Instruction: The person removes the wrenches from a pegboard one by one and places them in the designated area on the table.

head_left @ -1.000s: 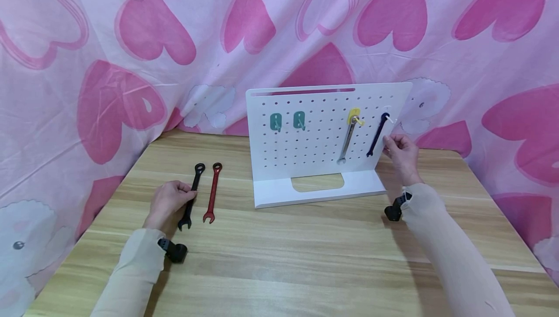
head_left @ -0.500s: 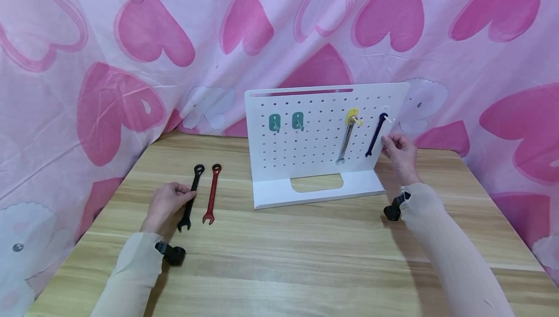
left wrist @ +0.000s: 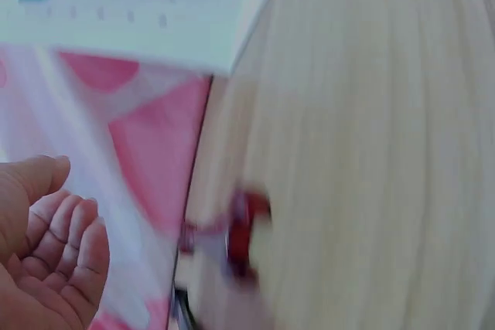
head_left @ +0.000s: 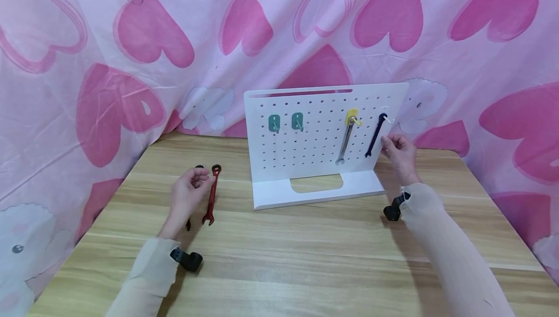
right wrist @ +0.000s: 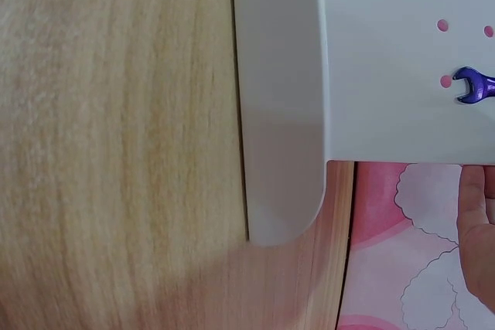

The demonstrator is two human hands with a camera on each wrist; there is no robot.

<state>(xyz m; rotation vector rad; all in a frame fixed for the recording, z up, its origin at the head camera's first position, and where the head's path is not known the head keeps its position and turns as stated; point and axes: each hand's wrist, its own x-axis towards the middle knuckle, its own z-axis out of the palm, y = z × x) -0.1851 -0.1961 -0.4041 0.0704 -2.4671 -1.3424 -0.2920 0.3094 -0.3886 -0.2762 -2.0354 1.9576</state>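
In the head view my left hand [head_left: 185,198] hovers over the black combination wrench [head_left: 188,225] and covers most of it. Its fingers are loosely curled with nothing between them; the fingertips come close to the red combination wrench [head_left: 212,198], which lies on the table. At the right, my right hand [head_left: 402,157] pinches the side edge of a white pegboard [head_left: 325,132]. A silver wrench [head_left: 346,142] hangs from a yellow hook [head_left: 352,114] on the board. Nearer that hand, a dark blue wrench [head_left: 376,135] hangs from a white hook [head_left: 390,119].
Two green hooks [head_left: 274,123] on the pegboard's left half carry nothing. The board's flat foot [head_left: 272,193] stands on the wooden table [head_left: 297,258]. Behind is a pink curtain [head_left: 209,84] with hearts.
My left hand has let go of the black wrench and moved right and up toward the red one. The right hand stays at the pegboard's edge.
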